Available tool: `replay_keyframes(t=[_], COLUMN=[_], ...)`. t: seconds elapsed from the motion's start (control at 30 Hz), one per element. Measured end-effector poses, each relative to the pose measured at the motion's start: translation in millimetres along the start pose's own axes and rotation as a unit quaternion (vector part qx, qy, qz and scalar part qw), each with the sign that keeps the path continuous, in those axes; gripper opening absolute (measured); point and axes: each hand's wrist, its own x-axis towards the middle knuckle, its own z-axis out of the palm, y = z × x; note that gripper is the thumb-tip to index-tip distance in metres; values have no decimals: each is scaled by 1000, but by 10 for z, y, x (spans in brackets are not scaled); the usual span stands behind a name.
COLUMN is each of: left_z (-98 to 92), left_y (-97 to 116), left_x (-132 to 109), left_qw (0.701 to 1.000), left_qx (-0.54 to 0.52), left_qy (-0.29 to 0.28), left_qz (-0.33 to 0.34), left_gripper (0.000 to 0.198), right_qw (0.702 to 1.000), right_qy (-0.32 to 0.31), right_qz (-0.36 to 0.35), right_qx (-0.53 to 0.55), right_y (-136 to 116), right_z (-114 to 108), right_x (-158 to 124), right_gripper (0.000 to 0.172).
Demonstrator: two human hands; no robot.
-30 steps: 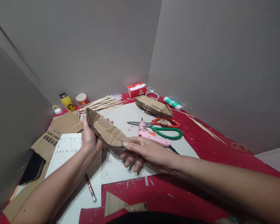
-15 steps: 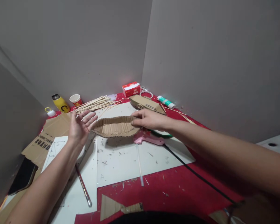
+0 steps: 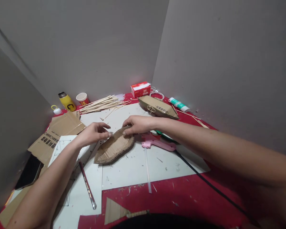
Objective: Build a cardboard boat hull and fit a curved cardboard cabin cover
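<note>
A curved, boat-shaped piece of corrugated cardboard [image 3: 113, 149] lies on the white sheet [image 3: 138, 165] in the middle of the table. My right hand [image 3: 137, 124] pinches its far upper edge. My left hand [image 3: 94, 133] comes in from the left, its fingers drawn together with their tips at the same edge. A pink glue gun [image 3: 158, 144] lies just to the right of the piece, under my right forearm, and its black cord [image 3: 212, 187] runs toward the lower right. A clear glue stick [image 3: 147, 168] lies in front of the gun.
A second cardboard boat [image 3: 158, 108], a red box [image 3: 140, 89], a white-green tube [image 3: 178, 105], a bundle of thin sticks [image 3: 102, 103], a paper cup [image 3: 82, 99] and a yellow bottle [image 3: 66, 101] line the back. Flat cardboard [image 3: 54, 133] and a dark phone [image 3: 30, 171] lie left; a metal pen [image 3: 87, 184] nearer me.
The cardboard piece, held up between both hands a second ago, has come down onto the white sheet. My left hand let go and opened, then closed in on the piece's upper edge again.
</note>
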Motion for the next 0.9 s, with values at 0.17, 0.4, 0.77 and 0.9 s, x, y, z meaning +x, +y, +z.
replay_keyframes(t=[0.17,0.4,0.77,0.9], left_z=[195,306,371,402], left_y=[-53,-10,-26,-31], left_x=[69,60,90,106], left_qw=[999,996,986,981], left_qx=[41,88,163,188], left_qy=[-35,-31,-17,-14], left_qz=[0,14,34,45], left_gripper=[30,14,7,9], right_qw=[983,947,935,938], right_qy=[142,19,-106,-118], right_qz=[-27,-229,-171,-126], right_qx=[-110,-223,-293,-300], right_y=[-90,-246,-344,-419], right_z=[86,316,354,414], right_x=[-319,-495,-122,-89], right_gripper=[38,26,22,21])
